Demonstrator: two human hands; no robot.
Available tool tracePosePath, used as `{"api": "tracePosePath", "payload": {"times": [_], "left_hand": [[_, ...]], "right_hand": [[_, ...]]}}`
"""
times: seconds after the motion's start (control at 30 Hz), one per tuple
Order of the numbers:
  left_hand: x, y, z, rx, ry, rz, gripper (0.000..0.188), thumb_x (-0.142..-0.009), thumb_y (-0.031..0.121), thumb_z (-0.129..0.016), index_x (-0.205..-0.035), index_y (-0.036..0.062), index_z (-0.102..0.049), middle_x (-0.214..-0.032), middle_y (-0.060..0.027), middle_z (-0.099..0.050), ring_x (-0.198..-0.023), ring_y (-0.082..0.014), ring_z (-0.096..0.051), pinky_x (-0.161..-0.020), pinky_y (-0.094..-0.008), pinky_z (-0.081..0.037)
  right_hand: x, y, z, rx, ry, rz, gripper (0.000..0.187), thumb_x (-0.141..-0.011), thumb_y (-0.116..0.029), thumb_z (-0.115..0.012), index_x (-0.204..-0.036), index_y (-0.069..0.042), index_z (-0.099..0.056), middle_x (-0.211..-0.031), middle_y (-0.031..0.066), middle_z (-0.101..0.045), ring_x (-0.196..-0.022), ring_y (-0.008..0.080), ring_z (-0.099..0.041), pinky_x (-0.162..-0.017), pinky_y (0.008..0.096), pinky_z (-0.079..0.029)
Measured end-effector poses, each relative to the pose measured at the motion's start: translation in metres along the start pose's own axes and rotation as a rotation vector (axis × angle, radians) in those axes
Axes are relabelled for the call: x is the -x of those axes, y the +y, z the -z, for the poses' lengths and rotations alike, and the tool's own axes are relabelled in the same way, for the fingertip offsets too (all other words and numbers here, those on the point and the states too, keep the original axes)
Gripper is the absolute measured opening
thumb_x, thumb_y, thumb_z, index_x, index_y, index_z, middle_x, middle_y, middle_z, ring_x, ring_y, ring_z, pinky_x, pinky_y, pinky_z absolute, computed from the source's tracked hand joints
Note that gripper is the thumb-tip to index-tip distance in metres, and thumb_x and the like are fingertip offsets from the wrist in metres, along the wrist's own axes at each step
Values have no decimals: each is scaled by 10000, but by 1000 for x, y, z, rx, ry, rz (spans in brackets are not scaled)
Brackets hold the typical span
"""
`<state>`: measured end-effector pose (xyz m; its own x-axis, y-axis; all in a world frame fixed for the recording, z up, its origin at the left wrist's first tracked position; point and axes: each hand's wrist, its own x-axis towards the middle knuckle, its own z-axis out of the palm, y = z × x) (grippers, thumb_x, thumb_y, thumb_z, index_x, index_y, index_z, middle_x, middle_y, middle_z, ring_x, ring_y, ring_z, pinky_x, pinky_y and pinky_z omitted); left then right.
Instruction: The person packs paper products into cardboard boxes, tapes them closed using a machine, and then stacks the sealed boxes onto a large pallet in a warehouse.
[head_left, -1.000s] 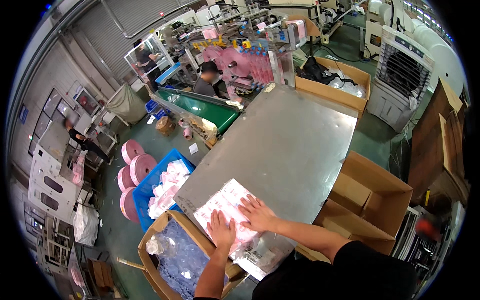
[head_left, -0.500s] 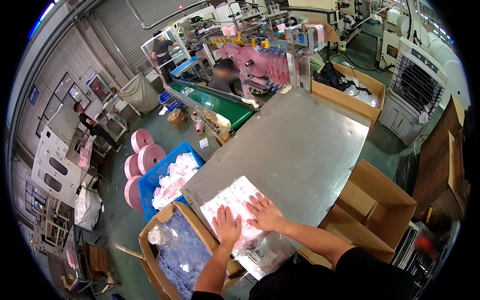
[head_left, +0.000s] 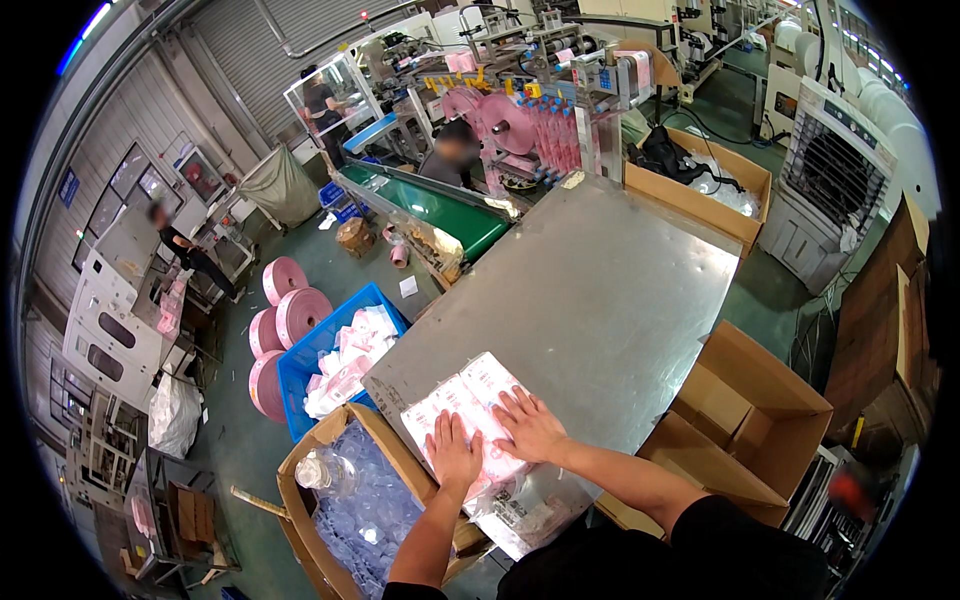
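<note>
Pink-and-white soft packs [head_left: 466,393] lie side by side at the near left corner of a metal-topped table [head_left: 610,290]. My left hand [head_left: 453,452] rests flat on the left part of the packs, fingers stretched out. On their right part lies my right hand [head_left: 528,427], also flat with its fingers apart. Both palms hide some of the packs. Clear plastic film [head_left: 540,508] with dark print sits at the table edge near my body, just below the packs.
Left of the table stand a cardboard box [head_left: 425,478] of clear bluish plastic and a blue crate [head_left: 290,372] of pink-white pieces. Open cardboard boxes [head_left: 790,405] flank the right side. Beyond are a green conveyor [head_left: 440,222], pink rolls [head_left: 302,315] and several people.
My hands and the packs stay in place. Beyond the table, the person beside the conveyor has shifted their head slightly.
</note>
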<state>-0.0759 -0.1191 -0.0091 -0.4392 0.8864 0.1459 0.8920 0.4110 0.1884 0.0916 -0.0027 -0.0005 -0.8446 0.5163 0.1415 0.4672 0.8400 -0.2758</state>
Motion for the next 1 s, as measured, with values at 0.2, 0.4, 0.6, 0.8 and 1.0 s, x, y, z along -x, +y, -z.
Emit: {"api": "tracePosePath", "payload": {"times": [0.2,0.4,0.6,0.8,1.0], "left_hand": [[0,0,-1,-7,-16,8,653,-938,452,-473,-1422,18,-406,-1539,-156,-304,-1440,-292,-237,-1153,-526,-154],[0,0,-1,-13,-12,3,645,-936,436,-486,-1418,14,-408,-1535,-163,-306,-1438,-298,-242,-1152,-526,-159],[0,0,0,-8,-19,7,649,-938,443,-484,-1420,15,-407,-1540,-156,-301,-1441,-292,-237,-1156,-520,-153],[-1,0,-1,-16,-42,20,669,-952,484,-430,-1434,22,-394,-1555,-132,-287,-1455,-268,-203,-1161,-523,-139],[0,-1,-1,-18,-25,11,665,-946,479,-446,-1426,20,-404,-1547,-138,-300,-1447,-274,-223,-1157,-525,-151]], "right_hand": [[0,0,0,0,0,-1,695,-931,-564,-438,-1443,-94,-416,-1543,156,-296,-1442,368,-210,-1140,508,-226],[1,0,0,9,-8,0,700,-935,-567,-425,-1450,-94,-406,-1550,156,-283,-1444,367,-203,-1142,507,-223],[-1,0,3,0,-45,-11,715,-936,-575,-419,-1463,-94,-386,-1559,152,-266,-1451,359,-190,-1148,507,-213],[0,0,2,0,-35,-7,712,-936,-573,-420,-1461,-92,-388,-1560,150,-265,-1452,357,-189,-1150,509,-213],[0,-1,4,7,-35,-5,707,-935,-572,-425,-1452,-91,-401,-1553,153,-278,-1447,364,-201,-1146,511,-218]]}}
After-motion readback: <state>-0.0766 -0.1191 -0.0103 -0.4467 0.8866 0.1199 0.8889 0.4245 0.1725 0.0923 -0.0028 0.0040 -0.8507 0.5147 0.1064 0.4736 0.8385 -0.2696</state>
